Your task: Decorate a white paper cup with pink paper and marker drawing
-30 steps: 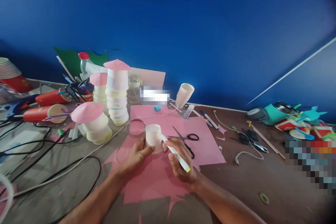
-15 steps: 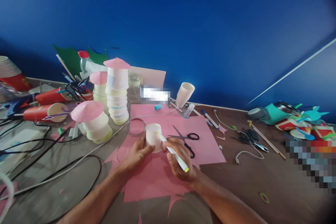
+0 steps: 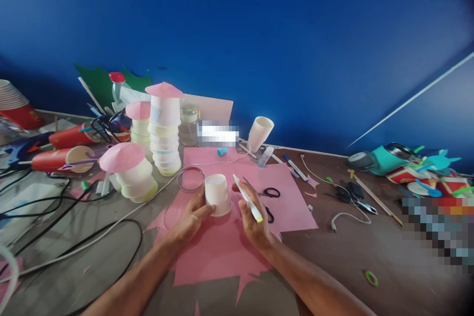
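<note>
My left hand grips a white paper cup, which is upside down over the pink paper. A second rim shows at its base, so it may be two cups nested. My right hand holds a white marker with a yellow end, its tip pointing up and away, apart from the cup. Behind the right hand lie black-handled scissors, partly hidden. To the left stand stacked white cups topped with pink paper cones, one tall tower and a shorter one.
A leaning stack of white cups and a glue bottle stand behind the paper. Cables cross the table at left, near red cups. At right are a teal tumbler and a white cord.
My right hand has drawn the marker away from the cup to the right, and its tip now points upward. My left hand still holds the cup in nearly the same place.
</note>
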{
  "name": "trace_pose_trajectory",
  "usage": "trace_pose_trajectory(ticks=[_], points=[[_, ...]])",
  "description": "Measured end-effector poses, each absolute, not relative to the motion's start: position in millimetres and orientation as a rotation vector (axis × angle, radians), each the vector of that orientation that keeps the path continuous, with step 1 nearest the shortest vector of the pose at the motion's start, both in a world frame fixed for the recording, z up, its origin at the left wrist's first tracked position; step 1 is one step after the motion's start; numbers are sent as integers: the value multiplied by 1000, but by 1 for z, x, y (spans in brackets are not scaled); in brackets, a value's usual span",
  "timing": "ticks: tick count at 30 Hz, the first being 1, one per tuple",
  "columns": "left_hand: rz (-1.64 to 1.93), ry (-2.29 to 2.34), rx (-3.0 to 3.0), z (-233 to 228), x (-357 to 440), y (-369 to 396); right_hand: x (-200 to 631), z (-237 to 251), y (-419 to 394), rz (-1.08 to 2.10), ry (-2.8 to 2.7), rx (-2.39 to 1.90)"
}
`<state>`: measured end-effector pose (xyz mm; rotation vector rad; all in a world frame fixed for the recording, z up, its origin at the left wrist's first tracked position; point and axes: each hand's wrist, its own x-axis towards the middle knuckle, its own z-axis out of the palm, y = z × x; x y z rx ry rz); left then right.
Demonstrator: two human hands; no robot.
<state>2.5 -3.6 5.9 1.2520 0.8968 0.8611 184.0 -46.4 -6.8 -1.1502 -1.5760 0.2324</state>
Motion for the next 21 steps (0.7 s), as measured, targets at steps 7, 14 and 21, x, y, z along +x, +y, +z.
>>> trace_pose_trajectory(ticks=[7, 14, 21], points=[[843, 862, 1276, 11, 2, -7, 179, -8, -54, 254, -1622, -1098], [846, 878, 1270, 14, 5, -8, 180, -2, -56, 238, -1701, -943], [988, 920, 1205, 13, 6, -9, 182, -1, -59, 189, -1825, -931]])
